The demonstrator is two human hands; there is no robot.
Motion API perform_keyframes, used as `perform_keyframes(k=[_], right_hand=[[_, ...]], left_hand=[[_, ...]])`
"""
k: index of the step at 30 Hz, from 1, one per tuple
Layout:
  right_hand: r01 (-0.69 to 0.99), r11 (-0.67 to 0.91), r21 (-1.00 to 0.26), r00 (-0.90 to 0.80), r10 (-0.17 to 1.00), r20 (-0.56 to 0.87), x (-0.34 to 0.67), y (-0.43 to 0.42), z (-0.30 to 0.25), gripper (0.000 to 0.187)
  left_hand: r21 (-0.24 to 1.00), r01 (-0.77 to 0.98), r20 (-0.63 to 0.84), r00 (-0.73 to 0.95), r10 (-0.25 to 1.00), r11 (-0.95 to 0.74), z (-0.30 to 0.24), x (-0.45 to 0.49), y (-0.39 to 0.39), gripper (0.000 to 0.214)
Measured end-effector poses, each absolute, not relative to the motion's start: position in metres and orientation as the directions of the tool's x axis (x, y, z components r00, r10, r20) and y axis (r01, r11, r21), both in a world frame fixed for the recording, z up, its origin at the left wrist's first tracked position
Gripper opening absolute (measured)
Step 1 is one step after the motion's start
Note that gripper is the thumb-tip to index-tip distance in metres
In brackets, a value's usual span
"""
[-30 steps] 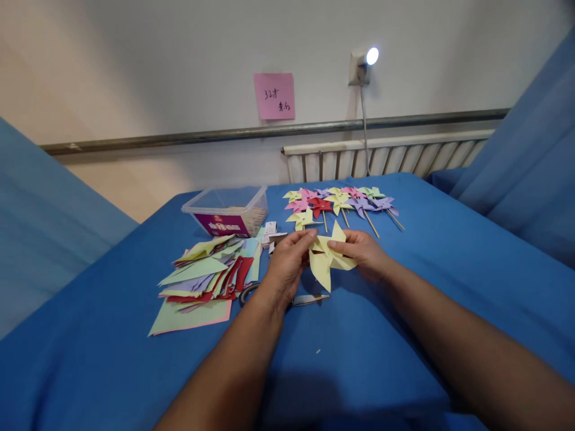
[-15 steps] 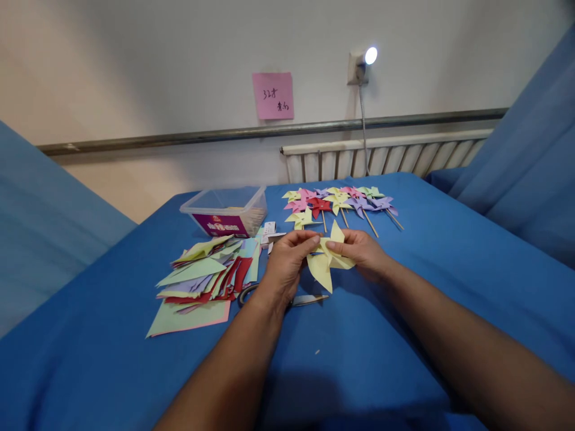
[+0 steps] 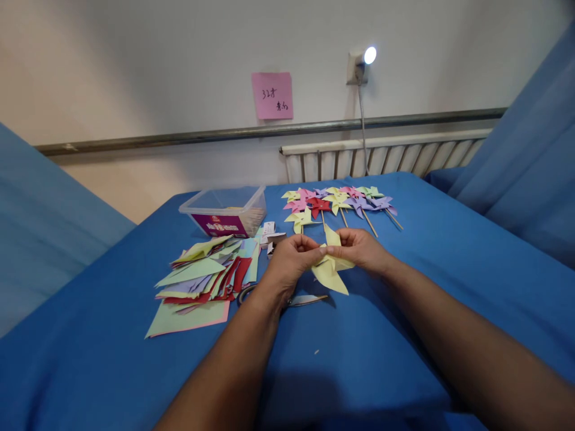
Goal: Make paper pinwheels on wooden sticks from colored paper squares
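Both hands hold a pale yellow paper pinwheel (image 3: 331, 270) above the blue cloth. My left hand (image 3: 290, 260) pinches its left side with fingers closed. My right hand (image 3: 362, 249) grips its upper right part, fingers curled round the paper. One pointed blade hangs down toward me. Scissors (image 3: 287, 299) lie on the cloth just under my left wrist, partly hidden by it.
A stack of coloured paper squares (image 3: 197, 281) lies to the left. Behind it stands a clear plastic box (image 3: 223, 209) of sticks. Several finished pinwheels on sticks (image 3: 339, 205) lie at the back. Small white packets (image 3: 271, 232) sit near the box. The blue table (image 3: 404, 335) meets a radiator (image 3: 381, 158).
The pinwheel has turned in my hands: its lower blade now points down to the right. My hands have shifted slightly closer together and up.
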State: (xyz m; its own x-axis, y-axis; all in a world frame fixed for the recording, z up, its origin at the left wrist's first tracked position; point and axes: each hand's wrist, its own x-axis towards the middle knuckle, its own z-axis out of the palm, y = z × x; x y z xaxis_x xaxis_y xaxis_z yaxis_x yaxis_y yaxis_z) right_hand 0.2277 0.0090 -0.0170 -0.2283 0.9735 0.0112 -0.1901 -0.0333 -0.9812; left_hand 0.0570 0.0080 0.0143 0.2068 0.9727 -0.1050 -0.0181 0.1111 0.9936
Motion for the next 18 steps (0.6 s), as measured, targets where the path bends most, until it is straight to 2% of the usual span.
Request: perform_keyframes(k=[6, 10, 12, 15, 18], right_hand=[[-0.337, -0.064, -0.939, -0.161, 0.987, -0.009, 0.229, 0.011, -0.017, 0.032], [-0.531, -0.178, -0.828, -0.147, 0.982, -0.117, 0.227, 0.014, -0.019, 0.034], [-0.578, -0.203, -0.791, -0.110, 0.979, -0.171, 0.225, 0.015, -0.021, 0.033], [-0.545, -0.111, -0.831, 0.036, 0.987, -0.155, 0.221, 0.013, -0.024, 0.026], [-0.475, -0.037, -0.879, 0.087, 0.992, -0.088, 0.215, 0.009, -0.024, 0.034]], left_hand=[[0.983, -0.135, -0.108, 0.124, 0.986, 0.124, 0.008, 0.059, 0.010, 0.036], [0.948, -0.285, -0.141, 0.028, 0.990, 0.143, 0.005, 0.060, 0.012, 0.037], [0.920, -0.364, -0.160, -0.014, 0.987, 0.144, 0.003, 0.060, 0.013, 0.039], [0.884, -0.445, -0.183, -0.049, 0.982, 0.143, 0.001, 0.061, 0.015, 0.041], [0.859, -0.487, -0.192, -0.021, 0.981, 0.157, -0.001, 0.060, 0.017, 0.039]])
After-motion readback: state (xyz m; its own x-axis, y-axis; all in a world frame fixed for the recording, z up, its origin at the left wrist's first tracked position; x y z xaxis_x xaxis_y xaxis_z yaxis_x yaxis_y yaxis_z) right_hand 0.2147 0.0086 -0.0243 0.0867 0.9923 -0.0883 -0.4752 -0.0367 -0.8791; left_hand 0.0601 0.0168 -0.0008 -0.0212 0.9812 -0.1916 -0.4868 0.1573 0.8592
